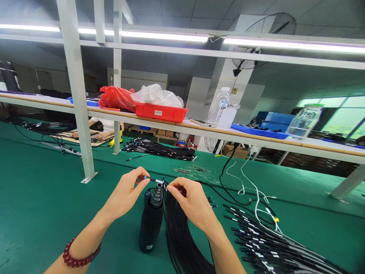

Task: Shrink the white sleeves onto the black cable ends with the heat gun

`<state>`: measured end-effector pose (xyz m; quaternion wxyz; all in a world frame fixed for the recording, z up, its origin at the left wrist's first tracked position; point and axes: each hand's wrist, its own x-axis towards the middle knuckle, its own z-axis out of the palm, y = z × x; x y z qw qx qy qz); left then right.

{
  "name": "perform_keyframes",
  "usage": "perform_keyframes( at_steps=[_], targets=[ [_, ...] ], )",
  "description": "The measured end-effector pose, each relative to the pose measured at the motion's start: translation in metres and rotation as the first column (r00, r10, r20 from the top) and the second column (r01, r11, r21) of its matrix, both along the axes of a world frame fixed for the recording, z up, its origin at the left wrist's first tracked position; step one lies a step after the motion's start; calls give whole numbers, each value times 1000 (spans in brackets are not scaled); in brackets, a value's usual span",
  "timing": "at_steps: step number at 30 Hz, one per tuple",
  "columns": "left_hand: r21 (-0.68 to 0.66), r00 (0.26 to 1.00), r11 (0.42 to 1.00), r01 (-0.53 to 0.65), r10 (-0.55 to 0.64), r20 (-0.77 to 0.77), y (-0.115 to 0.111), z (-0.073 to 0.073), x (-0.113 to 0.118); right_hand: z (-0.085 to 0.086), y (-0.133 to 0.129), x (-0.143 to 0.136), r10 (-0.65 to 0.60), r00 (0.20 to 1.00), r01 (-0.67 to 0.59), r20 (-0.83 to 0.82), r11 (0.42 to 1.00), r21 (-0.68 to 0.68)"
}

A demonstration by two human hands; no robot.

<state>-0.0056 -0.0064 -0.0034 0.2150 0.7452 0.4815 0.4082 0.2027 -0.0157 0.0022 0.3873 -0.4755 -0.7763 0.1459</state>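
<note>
Black cable end (pixel 154 179) pinched over the heat gun (pixel 151 226)

It lies nearly level at 12 o'clock of the upright gun, just by the nozzle. At 10 o'clock, the left hand (pixel 122 194) grips its blue tip between thumb and forefinger, forearm slanting up from 7. At 2 o'clock, the right hand (pixel 192 199) has thumb and fingers together on its other side, forearm rising from 5. A cable bundle (pixel 181 232) crowds 4 o'clock. Green tabletop (pixel 42 198) spreads widely at 9; a shelf post (pixel 81 144) stands at 10.
</note>
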Motion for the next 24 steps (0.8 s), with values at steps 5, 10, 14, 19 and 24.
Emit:
perform_keyframes(
  at_steps=[5,10,14,19,24],
  targets=[
    [-60,1000,998,3,-3,1,1,1,1,3,-4,2,18,999,-19,33,1000,17],
    [-69,998,997,-26,22,-57,3,-1,2,0,-2,1,10,1000,-10,8,1000,23],
    [-67,999,997,-27,24,-45,4,-1,3,-2,0,1,-5,1000,5,-22,1000,19],
    [-63,1000,998,-13,13,2,4,-1,4,-4,2,2,-13,999,14,-43,1000,16],
    [-35,999,999,-29,30,25,4,-3,5,-7,6,-1,-51,997,53,-53,998,36]
  ],
)
